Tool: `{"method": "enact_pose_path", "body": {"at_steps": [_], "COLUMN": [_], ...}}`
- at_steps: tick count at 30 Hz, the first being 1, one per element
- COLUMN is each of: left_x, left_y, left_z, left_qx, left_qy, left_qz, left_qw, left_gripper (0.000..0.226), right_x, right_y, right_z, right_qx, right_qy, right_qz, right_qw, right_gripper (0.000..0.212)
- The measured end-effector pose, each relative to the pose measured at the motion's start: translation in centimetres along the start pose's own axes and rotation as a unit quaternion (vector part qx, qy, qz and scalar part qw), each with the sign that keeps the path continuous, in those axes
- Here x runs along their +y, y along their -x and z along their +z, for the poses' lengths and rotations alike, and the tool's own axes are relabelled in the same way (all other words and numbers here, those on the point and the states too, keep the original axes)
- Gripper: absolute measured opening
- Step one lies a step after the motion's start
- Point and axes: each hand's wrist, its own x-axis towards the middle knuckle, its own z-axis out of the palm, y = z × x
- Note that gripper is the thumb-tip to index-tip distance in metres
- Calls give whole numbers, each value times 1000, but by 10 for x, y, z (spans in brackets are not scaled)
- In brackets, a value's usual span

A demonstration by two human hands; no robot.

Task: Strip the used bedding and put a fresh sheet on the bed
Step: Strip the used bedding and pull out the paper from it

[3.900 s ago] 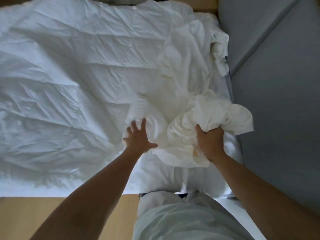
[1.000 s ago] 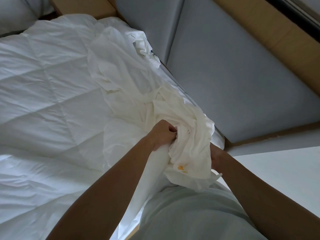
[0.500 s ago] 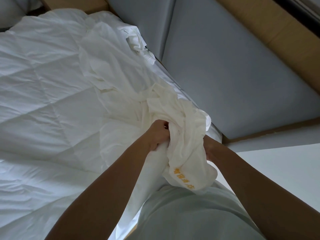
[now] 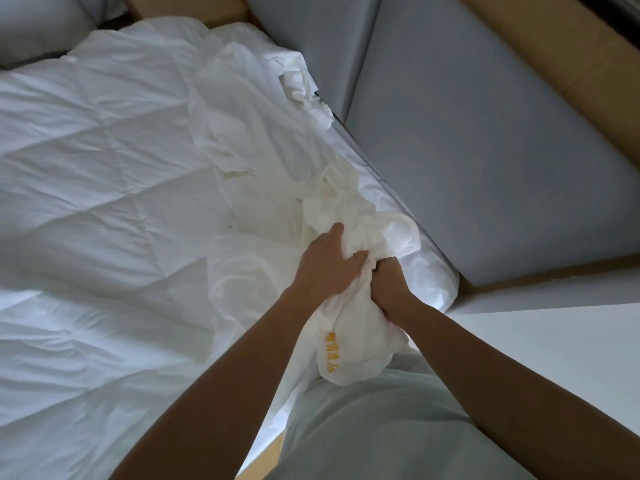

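1. Stage, as a judgement: stripping is underway and roughly midway; no fresh-sheet step has started.
2. The crumpled cream sheet (image 4: 346, 209) is the piece in hand. It is gathered into a wad at the near corner of the bed (image 4: 438, 277), just in front of the person's torso.
3. The left hand (image 4: 325, 261) grips the wad from the top, fingers curled into the folds.
4. The right hand (image 4: 391, 285) is fisted on the same wad from the other side, almost touching the left hand. Its fingertips are buried in the cloth, so the exact pinch cannot be told.
5. A loose flap with orange printed lettering (image 4: 331, 353) hangs below both hands, against the person's light shirt (image 4: 381, 427).
6. Not all of it is gathered: a long tail of the sheet trails along the bed edge to the far corner, beside the grey padded headboard panels (image 4: 485, 150).
7. The quilted white duvet (image 4: 104, 209) lies spread and wrinkled over most of the bed, under the sheet's tail. Whether it counts as stripped or needs removing cannot be told.
8. A pillow (image 4: 31, 26) sits at the top-left edge, partly out of view; its case cannot be judged.
9. Left to do, as a judgement: pull in the tail, carry the wad off the bed, deal with the duvet and pillow, then spread and tuck a fresh sheet.
10. No fresh sheet is visible.
11. A white ledge (image 4: 554, 358) stands beside the bed corner with nothing visible on it.
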Motion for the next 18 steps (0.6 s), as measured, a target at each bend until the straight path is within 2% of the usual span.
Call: {"method": "enact_pose_path", "body": {"at_steps": [3, 5, 6, 8, 10, 15, 17, 18], "left_x": [-16, -32, -41, -61, -82, -128, -145, -157], "left_y": [5, 12, 16, 29, 49, 93, 107, 119], "left_z": [-11, -24, -31, -43, -47, -37, -37, -39], "left_qx": [57, 104, 111, 103, 89, 126, 167, 194], "left_qy": [115, 193, 229, 287, 313, 261, 178, 123], "left_qz": [-31, -61, -75, -91, -88, -113, -138, -150], "left_qw": [991, 974, 964, 948, 941, 950, 960, 962], "left_gripper": [32, 37, 42, 49, 44, 23, 19, 24], "right_x": [5, 7, 7, 9, 10, 13, 20, 25], "right_y": [-6, -7, -7, -8, -9, -6, -2, -2], "right_z": [-6, -17, -23, -36, -50, -77, -91, -99], "right_qx": [35, 47, 48, 64, 89, 135, 161, 172], "right_qy": [2, -42, -79, -142, -173, -220, -219, -215], "right_qz": [23, 44, 51, 67, 78, 100, 109, 108], "right_qw": [999, 997, 994, 985, 978, 961, 956, 955], "right_gripper": [32, 21, 11, 16, 17, 13, 17, 19]}}
